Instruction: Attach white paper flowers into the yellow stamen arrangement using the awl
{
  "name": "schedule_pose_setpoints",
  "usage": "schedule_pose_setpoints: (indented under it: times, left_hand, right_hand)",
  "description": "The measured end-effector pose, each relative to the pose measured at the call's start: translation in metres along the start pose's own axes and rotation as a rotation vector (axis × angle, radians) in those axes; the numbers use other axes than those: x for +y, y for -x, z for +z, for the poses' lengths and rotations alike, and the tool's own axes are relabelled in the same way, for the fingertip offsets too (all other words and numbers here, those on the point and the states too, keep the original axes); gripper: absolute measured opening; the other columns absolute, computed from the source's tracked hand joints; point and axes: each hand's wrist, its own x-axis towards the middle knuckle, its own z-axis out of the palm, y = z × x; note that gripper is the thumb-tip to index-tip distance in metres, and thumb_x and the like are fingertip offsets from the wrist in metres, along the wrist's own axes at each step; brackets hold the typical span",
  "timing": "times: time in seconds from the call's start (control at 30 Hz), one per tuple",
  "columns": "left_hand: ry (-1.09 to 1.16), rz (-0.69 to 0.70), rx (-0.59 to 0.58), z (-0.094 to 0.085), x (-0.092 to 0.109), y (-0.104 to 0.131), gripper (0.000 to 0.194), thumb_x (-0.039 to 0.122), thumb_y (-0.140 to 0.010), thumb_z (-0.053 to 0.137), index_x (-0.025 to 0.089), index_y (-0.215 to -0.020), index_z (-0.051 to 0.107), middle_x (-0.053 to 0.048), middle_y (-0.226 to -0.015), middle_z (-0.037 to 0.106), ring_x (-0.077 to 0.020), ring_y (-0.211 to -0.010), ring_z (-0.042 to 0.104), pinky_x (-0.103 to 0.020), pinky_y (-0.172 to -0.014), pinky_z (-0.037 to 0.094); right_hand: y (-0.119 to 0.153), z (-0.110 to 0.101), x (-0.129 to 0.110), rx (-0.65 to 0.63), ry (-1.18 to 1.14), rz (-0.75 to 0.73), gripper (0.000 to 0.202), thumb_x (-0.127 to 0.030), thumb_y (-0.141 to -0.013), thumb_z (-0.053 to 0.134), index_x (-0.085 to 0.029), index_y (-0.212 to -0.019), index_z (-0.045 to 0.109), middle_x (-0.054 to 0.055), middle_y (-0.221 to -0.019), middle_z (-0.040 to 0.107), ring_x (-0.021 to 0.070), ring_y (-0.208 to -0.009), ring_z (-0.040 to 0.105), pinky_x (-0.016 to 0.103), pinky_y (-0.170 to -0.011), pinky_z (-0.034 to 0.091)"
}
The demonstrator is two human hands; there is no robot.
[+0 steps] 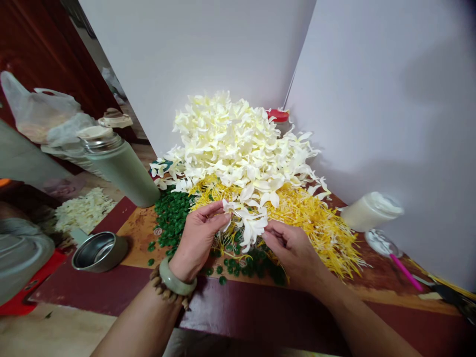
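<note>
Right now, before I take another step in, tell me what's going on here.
A person is working with white flower pieces over a table. The left hand pinches them on one side, and the right hand appears to pinch the opposite edge. Behind them rises a heap of white flowers, with yellow strands in front of it and small green pieces to the left. A flask and a metal cup stand farther left.

Flask [124,171], pale green, standing at left. Cup [110,260], metal, pale-handled, near the flask. Carrier bag [44,115], translucent white plastic, at far left. Door [33,44], dark red-brown. Wall [208,44], white, bare, at back.
</note>
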Motion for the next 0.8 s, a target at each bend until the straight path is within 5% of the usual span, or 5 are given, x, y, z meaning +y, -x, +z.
schedule_pose_setpoints:
  times: [0.37, 0.8]
  left_hand:
    - [-0.29, 0.144, 0.083, 0.008, -0.005, 0.005, 0.031, 0.019, -0.055, 0.074, 0.014, -0.085, 0.07, -0.005, -0.08, 0.071, -0.0145, -0.071, 0.062, -0.024, -0.067, 0.049]
    - [-0.411, 0.127, -0.014, 0.01, -0.012, 0.005, 0.029, 0.021, -0.058, 0.071, 0.015, -0.087, 0.071, -0.004, -0.079, 0.071, -0.0131, -0.067, 0.06, -0.021, -0.06, 0.046]
  right_hand:
    - [0.001, 0.009, -0.001, 0.041, 0.082, -0.017, 0.022, -0.021, -0.081, 0.044, -0.018, -0.06, 0.044, -0.007, -0.05, 0.034, 0.0068, -0.046, 0.032, 0.019, -0.047, 0.025]
    - [0.005, 0.02, 0.005, 0.119, 0.451, -0.15, 0.021, -0.023, -0.084, 0.041, -0.018, -0.066, 0.051, -0.002, -0.057, 0.054, 0.0101, -0.05, 0.047, 0.023, -0.052, 0.029]
